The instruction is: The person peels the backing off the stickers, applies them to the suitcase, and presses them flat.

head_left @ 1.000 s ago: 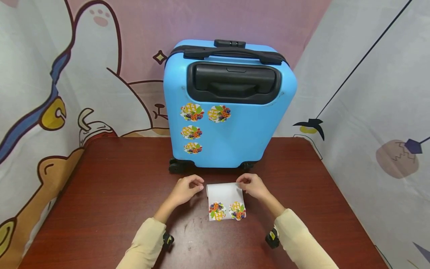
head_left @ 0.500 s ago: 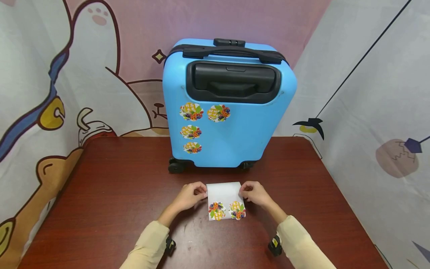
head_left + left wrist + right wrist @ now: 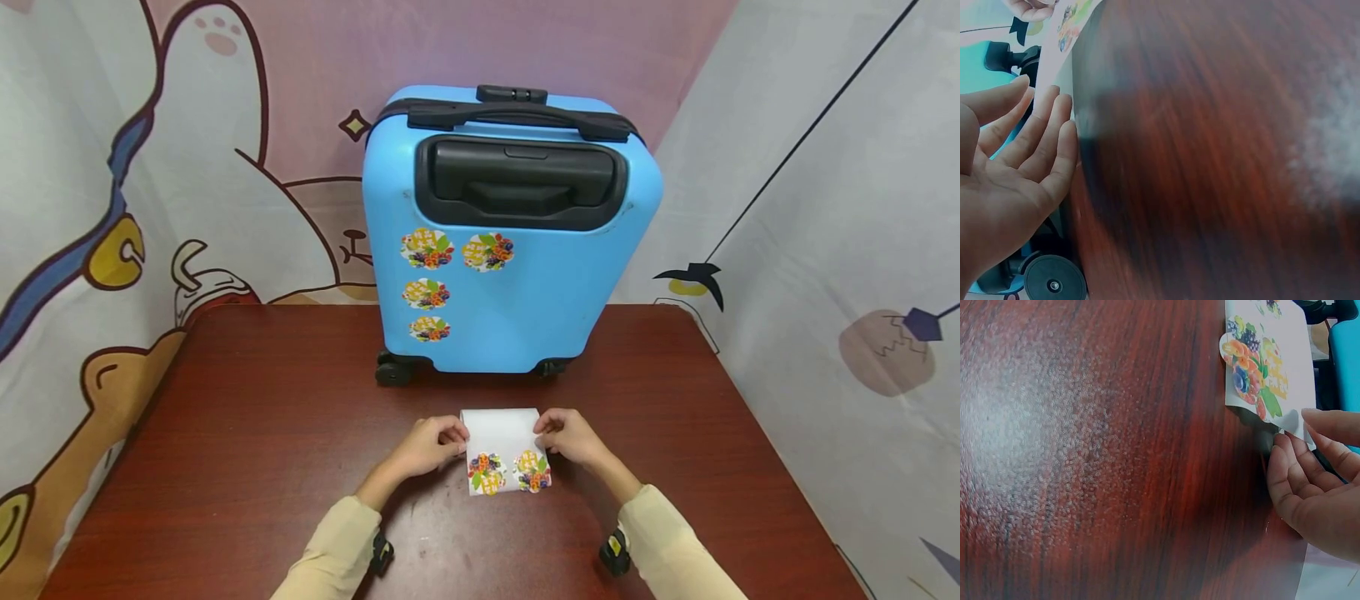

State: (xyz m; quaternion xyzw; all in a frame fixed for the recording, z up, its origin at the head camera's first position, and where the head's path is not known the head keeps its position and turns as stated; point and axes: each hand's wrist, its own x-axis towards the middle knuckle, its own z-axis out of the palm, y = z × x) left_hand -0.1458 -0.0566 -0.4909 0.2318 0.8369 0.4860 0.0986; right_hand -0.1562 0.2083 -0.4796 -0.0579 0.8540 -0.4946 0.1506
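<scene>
A white sticker sheet (image 3: pixel 501 429) lies close over the table in front of the suitcase, its far end curled. Two round fruit stickers (image 3: pixel 533 471) sit along its near edge. My left hand (image 3: pixel 429 443) pinches the sheet's left edge; in the left wrist view the thumb and fingertips (image 3: pixel 1021 81) meet at the paper. On the opposite side, my right hand (image 3: pixel 573 437) pinches the right edge between thumb and fingers, and the right wrist view shows that corner bending up at the thumb (image 3: pixel 1329 425).
A blue suitcase (image 3: pixel 555 292) stands upright at the table's back, with several fruit stickers (image 3: pixel 427 248) on the left and upper middle of its front. Its black wheels (image 3: pixel 393 371) rest on the brown table (image 3: pixel 247 467). A patterned cloth (image 3: pixel 810 208) hangs behind.
My left hand has come in from beside the sheet to its left edge. The right hand has moved from the far right corner down the right edge. The sheet has shifted slightly nearer.
</scene>
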